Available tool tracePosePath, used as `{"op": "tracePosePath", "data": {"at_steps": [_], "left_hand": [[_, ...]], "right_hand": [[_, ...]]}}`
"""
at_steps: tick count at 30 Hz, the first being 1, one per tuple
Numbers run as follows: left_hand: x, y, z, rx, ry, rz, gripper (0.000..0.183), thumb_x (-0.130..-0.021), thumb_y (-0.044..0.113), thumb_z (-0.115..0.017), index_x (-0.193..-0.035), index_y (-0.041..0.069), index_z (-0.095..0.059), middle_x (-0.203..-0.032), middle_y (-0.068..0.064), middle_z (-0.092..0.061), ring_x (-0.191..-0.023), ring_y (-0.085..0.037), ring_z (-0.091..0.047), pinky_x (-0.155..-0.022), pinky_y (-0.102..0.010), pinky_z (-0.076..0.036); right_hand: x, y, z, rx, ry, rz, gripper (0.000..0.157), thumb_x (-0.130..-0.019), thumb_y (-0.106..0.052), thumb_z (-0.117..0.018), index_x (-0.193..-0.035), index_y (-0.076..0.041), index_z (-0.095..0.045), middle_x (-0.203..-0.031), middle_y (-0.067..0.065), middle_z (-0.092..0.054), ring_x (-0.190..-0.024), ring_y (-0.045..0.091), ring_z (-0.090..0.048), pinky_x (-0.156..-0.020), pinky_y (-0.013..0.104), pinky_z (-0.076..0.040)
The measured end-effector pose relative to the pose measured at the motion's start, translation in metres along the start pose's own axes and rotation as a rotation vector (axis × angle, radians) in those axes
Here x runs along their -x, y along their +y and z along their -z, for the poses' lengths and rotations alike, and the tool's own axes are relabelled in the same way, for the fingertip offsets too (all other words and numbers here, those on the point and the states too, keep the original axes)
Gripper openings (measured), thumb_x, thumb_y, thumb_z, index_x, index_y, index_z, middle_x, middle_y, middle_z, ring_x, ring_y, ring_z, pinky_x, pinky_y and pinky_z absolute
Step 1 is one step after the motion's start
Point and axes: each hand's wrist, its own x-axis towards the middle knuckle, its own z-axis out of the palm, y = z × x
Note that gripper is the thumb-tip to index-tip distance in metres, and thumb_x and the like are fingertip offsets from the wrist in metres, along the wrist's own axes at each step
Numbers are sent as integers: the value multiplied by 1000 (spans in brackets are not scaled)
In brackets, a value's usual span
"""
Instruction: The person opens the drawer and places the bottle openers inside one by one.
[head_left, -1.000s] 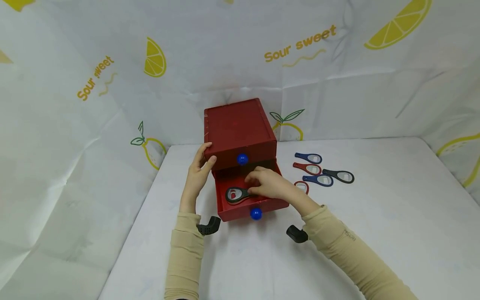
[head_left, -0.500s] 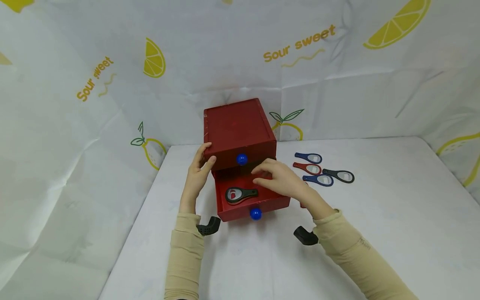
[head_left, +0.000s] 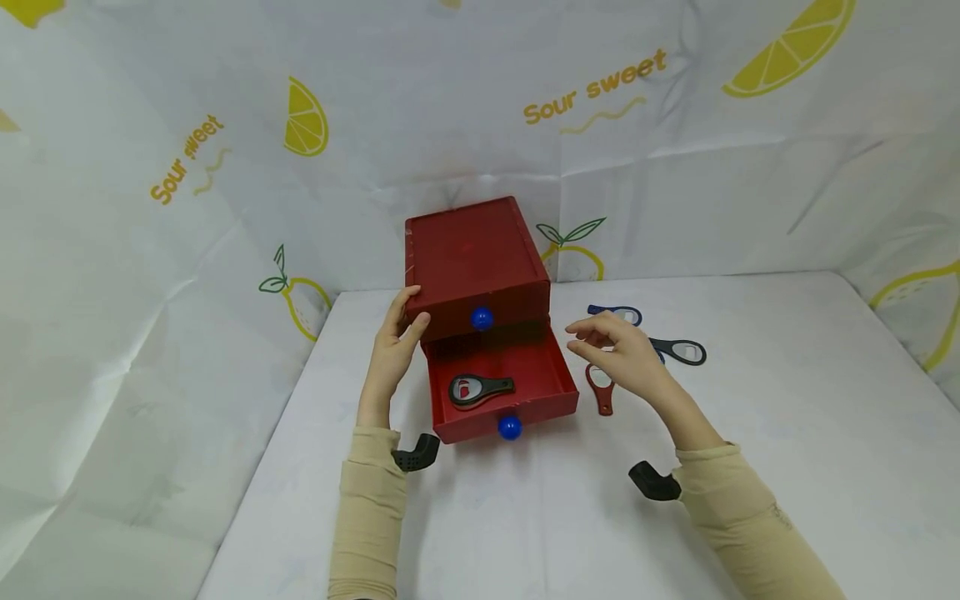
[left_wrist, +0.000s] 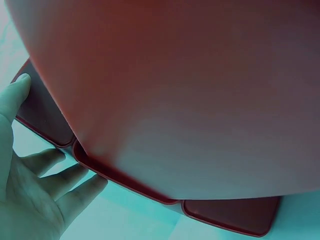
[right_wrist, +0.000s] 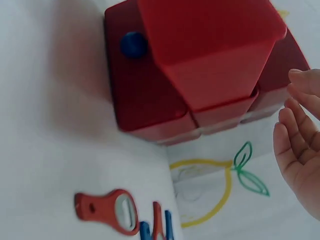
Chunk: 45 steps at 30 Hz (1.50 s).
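A red drawer box (head_left: 472, 258) stands at the back, with one blue-knobbed drawer (head_left: 551, 408) pulled out below the shut top one. In that drawer a black bottle opener (head_left: 480, 388) lies on top of another with an orange edge. My left hand (head_left: 393, 354) rests at the box's front left corner, thumb on the front and fingers along the side. To the right of the drawer, my right hand (head_left: 622, 354) hovers, fingers loosely bent and holding nothing. Beneath it lies a red bottle opener (head_left: 602, 392); a blue opener (head_left: 626, 315) and a black opener (head_left: 684, 351) lie behind, others partly hidden.
The white table (head_left: 750, 467) extends to the right and in front. A white lemon-print sheet (head_left: 465, 100) hangs behind the box. Black wrist mounts (head_left: 654, 482) stick out from both sleeves. The pulled-out drawer juts toward me.
My right hand has left the openers in the drawer and moved right, out over the loose bottle openers on the table. The left hand has stayed at the box corner.
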Motion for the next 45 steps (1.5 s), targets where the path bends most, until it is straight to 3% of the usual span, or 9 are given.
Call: {"op": "tracePosePath", "data": {"at_steps": [10,17,23,31,33,40,45], "left_hand": [[0,-2,0,-8,4,6,44,-96,21,-50,-138,27,-38,-142,-11,-43,-129,-25,-42,-104,-48,-38],[1,-2,0,-7,2,2,44,-97,21,-50,-138,27,-38,-141,-11,-43,-129,-25,-42,-103,-48,-38],[1,-2,0,-10,2,3,44,-97,21,-50,-138,27,-38,-142,-11,-42,-129,-25,-42,-103,-48,-38],[1,-3,0,-12,6,1,44,-96,20,-50,-139,27,-38,-142,-11,-42,-129,-26,-42,-102,-48,-39],[0,-3,0,-15,5,-3,44,-96,20,-50,-139,27,-38,-142,-11,-42,-130,-26,-42,-102,-48,-39],[-1,-3,-1,-21,5,-8,44,-96,21,-50,-138,27,-38,-143,-10,-41,-130,-26,-41,-102,-49,-38],[0,-2,0,-28,8,1,44,-96,21,-50,-138,28,-38,-144,-10,-40,-130,-26,-41,-102,-50,-38]], "right_hand": [[8,45,-3,37,-16,-139,32,-89,-23,-62,-116,-6,-62,-105,14,-60,-90,25,-58,-72,28,-48],[14,73,-13,138,-71,-196,42,-87,-20,-63,-121,3,-56,-101,19,-61,-85,25,-56,-67,28,-44],[18,81,-20,140,-131,-292,56,-85,-23,-65,-129,6,-46,-96,18,-57,-82,24,-56,-68,31,-45],[26,82,-34,263,-176,-344,82,-79,-30,-72,-133,15,-30,-107,31,-53,-93,38,-55,-82,50,-49],[28,80,-36,286,-179,-346,79,-78,-28,-72,-129,17,-32,-108,32,-54,-93,39,-56,-84,51,-48],[34,73,-31,323,-199,-390,53,-80,-20,-69,-113,15,-48,-78,16,-58,-73,26,-53,-67,41,-47],[38,77,-24,303,-177,-390,39,-81,-17,-66,-107,11,-57,-82,15,-62,-74,24,-54,-69,40,-47]]}}
